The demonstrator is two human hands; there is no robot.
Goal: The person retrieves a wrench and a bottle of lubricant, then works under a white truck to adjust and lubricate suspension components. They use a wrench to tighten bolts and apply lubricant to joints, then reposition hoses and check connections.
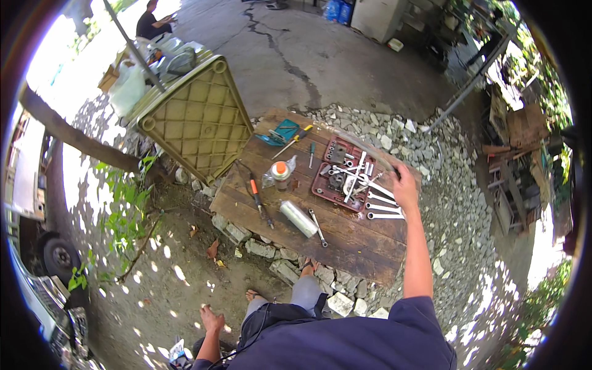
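Observation:
My right hand point(405, 188) is over the right side of the wooden table point(364, 250), its fingers bent. A blurred, see-through strip runs from near its fingertips toward the far edge; what the fingers hold is hard to make out. Just below and left of this hand lie several combination wrenches point(385, 208) in a row. Beside them sits an opened dark red socket case point(325, 192), with more wrenches and metal tools piled across it. My left hand point(211, 319) hangs low by my left side, away from the table, fingers loosely apart and holding nothing visible.
On the table are a silver cylinder point(298, 219), a ratchet wrench point(318, 228), an orange-capped bottle point(281, 176), an orange-handled tool point(254, 188), and screwdrivers point(293, 140). A tipped olive plastic table point(194, 120) stands left. Rubble point(453, 203) surrounds the table. A person point(154, 23) sits far left.

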